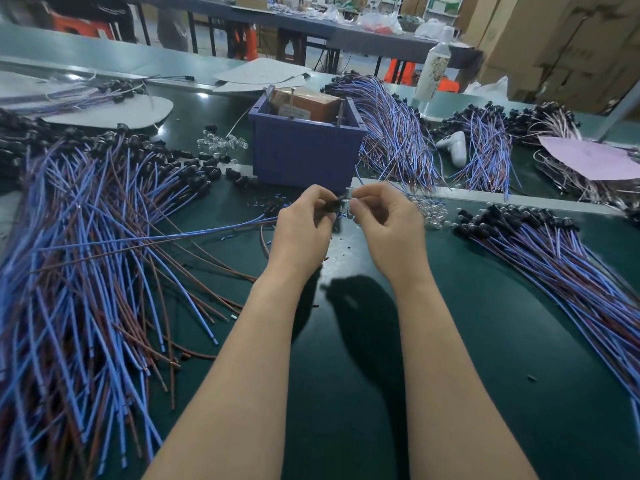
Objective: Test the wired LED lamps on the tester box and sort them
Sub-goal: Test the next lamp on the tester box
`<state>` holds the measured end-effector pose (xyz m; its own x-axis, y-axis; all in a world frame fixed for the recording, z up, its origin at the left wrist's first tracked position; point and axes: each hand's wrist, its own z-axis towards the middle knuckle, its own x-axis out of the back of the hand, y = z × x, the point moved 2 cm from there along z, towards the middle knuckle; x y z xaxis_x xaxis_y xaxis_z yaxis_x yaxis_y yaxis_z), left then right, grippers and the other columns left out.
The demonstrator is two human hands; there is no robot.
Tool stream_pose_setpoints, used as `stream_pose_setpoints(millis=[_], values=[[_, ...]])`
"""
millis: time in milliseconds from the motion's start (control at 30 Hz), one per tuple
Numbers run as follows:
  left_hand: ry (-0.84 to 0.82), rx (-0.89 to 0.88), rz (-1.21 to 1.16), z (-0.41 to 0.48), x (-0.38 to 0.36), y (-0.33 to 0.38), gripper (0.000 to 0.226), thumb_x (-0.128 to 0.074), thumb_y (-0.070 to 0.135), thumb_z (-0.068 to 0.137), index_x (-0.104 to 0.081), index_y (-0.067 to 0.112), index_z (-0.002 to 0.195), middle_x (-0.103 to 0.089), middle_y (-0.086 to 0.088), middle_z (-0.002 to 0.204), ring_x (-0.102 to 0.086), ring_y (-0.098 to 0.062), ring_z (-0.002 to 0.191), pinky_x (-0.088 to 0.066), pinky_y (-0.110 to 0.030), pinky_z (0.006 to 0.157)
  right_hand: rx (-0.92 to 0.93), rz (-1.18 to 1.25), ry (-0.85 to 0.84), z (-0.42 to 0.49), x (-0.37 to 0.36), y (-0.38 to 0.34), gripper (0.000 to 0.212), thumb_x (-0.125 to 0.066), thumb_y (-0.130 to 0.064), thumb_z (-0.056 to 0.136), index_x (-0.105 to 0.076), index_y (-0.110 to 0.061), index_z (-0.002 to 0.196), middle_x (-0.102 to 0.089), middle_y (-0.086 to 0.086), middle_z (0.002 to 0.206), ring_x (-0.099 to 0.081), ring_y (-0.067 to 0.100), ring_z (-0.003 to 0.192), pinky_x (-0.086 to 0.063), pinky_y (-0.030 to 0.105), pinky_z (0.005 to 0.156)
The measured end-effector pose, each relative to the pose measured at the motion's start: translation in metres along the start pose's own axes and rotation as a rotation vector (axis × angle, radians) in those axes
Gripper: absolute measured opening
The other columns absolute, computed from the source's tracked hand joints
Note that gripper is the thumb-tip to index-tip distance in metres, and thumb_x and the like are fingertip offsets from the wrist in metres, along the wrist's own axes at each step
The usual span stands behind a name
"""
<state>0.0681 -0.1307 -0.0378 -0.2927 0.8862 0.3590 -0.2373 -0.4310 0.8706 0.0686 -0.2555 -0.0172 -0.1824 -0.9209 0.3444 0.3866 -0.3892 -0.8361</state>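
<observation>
Largest in my view is the green table (485, 341), and across its left side sprawls a heap of blue- and brown-wired lamps (86, 271). A smaller fan of them (554, 258) lies on the right, and another bundle (394, 133) lies far right of the tester box (304, 154). That box is a blue open tub, far of my hands, and it holds an orange-brown block (304, 102) with metal pins standing up. My left hand (304, 223) pinches the black holder of one wired lamp (334, 205), just near of the box. My right hand (388, 223) pinches its clear tip. Its blue and brown leads (207, 233) trail away left. Loose clear bulbs (429, 209) lie just right.
</observation>
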Motion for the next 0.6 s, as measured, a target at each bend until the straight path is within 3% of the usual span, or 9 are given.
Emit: stream_pose_setpoints(millis=[200,267,400,500,600], values=[[-0.038,-0.031,0.022,0.0,-0.001,0.002,0.023,-0.054,0.0,0.087,-0.064,0.016,0.101,-0.062,0.014,0.079,-0.058,0.006,0.072,-0.039,0.001,0.068,0.054,-0.106,-0.002,-0.001,-0.002,-0.001,0.007,-0.062,-0.009,0.088,-0.067,-0.012,0.092,-0.065,-0.007,0.077,-0.06,0.003,0.07,-0.045,0.008,0.069],[-0.051,-0.049,0.055,-0.001,-0.002,0.005,0.024,-0.054,0.0,0.087,-0.065,0.016,0.101,-0.063,0.012,0.082,-0.06,0.001,0.079,-0.044,-0.007,0.076,0.053,-0.143,0.012,-0.001,-0.002,-0.001,0.006,-0.062,-0.011,0.089,-0.068,-0.011,0.092,-0.065,-0.007,0.077,-0.06,0.005,0.071,-0.043,0.005,0.067],[-0.102,-0.071,0.095,-0.003,-0.003,0.008,0.024,-0.055,0.003,0.088,-0.067,0.016,0.105,-0.071,0.003,0.095,-0.066,-0.013,0.094,-0.05,-0.026,0.089,0.025,-0.18,0.014,0.001,0.0,0.002,0.006,-0.063,-0.014,0.089,-0.068,-0.011,0.091,-0.065,-0.006,0.077,-0.06,0.006,0.072,-0.042,0.005,0.067],[-0.125,-0.094,0.144,-0.003,-0.003,0.009,0.023,-0.057,0.006,0.089,-0.067,0.015,0.108,-0.072,0.002,0.1,-0.064,-0.013,0.096,-0.047,-0.023,0.089,-0.013,-0.17,-0.016,0.002,0.004,0.005,0.005,-0.062,-0.014,0.089,-0.067,-0.015,0.088,-0.064,-0.009,0.075,-0.06,0.006,0.073,-0.044,0.009,0.069],[-0.147,-0.099,0.219,-0.003,-0.005,0.009,0.024,-0.059,0.013,0.09,-0.066,0.016,0.113,-0.071,-0.001,0.103,-0.062,-0.017,0.098,-0.044,-0.022,0.088,-0.052,-0.165,-0.054,0.004,0.009,0.007,0.006,-0.06,-0.014,0.09,-0.067,-0.014,0.089,-0.066,-0.002,0.078,-0.063,0.013,0.078,-0.048,0.021,0.075]])
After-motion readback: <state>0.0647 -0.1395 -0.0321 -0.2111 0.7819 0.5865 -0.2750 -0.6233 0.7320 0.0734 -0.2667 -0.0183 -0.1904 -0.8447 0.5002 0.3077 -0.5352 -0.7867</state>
